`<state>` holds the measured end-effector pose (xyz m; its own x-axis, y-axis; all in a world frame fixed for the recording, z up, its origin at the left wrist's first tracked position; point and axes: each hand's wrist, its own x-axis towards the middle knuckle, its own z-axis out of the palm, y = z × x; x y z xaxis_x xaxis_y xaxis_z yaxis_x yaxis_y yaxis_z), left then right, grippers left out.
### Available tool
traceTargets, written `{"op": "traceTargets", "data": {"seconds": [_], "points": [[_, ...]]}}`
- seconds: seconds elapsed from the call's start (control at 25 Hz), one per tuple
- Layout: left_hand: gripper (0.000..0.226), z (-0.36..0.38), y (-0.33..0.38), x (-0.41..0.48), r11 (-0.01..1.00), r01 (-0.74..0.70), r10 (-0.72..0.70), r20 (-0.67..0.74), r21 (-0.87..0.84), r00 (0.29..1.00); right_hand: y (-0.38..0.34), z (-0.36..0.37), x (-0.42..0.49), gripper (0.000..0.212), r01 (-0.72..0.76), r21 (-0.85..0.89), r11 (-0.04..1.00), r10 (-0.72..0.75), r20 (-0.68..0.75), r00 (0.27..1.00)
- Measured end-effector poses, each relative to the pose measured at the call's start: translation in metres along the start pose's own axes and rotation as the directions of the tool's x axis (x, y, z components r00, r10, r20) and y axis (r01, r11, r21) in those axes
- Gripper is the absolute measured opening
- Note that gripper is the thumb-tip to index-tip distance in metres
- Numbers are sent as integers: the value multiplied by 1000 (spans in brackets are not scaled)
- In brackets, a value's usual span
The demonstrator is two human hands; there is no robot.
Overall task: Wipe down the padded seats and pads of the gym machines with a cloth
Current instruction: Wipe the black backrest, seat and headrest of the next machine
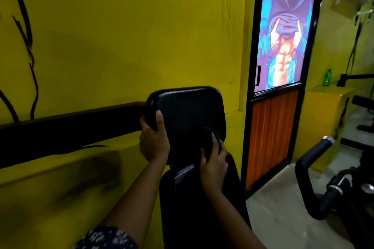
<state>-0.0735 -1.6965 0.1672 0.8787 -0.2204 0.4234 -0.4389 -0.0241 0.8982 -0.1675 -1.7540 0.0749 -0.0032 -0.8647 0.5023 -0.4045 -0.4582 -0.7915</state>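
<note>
From the head camera, a black padded back pad stands upright in front of a yellow wall, its top edge rounded and its face lightly glossy. Below it a second black pad runs down toward the viewer, the two meeting near the middle of the picture. The left hand is closed on the left edge of the upper pad, thumb lying on the front face and fingers wrapped behind. The right hand is clamped on a dark cloth, bunched and pressed against the lower right part of the upper pad; the cloth is nearly the same colour as the padding, so its outline is hard to follow. The two hands are apart, one on each side of the pad. A patterned dark sleeve shows at the left forearm. A black bar runs along the wall to the left of the pad. To the right stands a door with a bright poster above orange slats, and farther right a black machine handle rises over a pale floor. A green bottle sits on a yellow ledge beyond.
</note>
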Motion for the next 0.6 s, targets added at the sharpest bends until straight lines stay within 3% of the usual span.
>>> {"op": "traceTargets", "data": {"seconds": [0.08,0.24,0.36,0.44,0.6], "points": [[59,-4,3,-2,997,48,-44,58,-66,997,-15,6,-26,55,79,-7,997,-78,37,996],[47,-22,-4,-5,960,118,-72,186,-253,980,-16,0,-54,62,353,63,934,-358,163,919],[46,-35,-14,0,938,157,-113,154,-308,982,-30,-13,-36,54,465,120,877,-472,46,880],[46,-40,-15,6,915,184,-131,166,-358,977,-74,-9,-6,51,521,24,853,-521,-17,853],[48,-47,-12,18,881,194,-132,169,-431,977,-130,15,29,50,603,-167,780,-611,6,792]]}}
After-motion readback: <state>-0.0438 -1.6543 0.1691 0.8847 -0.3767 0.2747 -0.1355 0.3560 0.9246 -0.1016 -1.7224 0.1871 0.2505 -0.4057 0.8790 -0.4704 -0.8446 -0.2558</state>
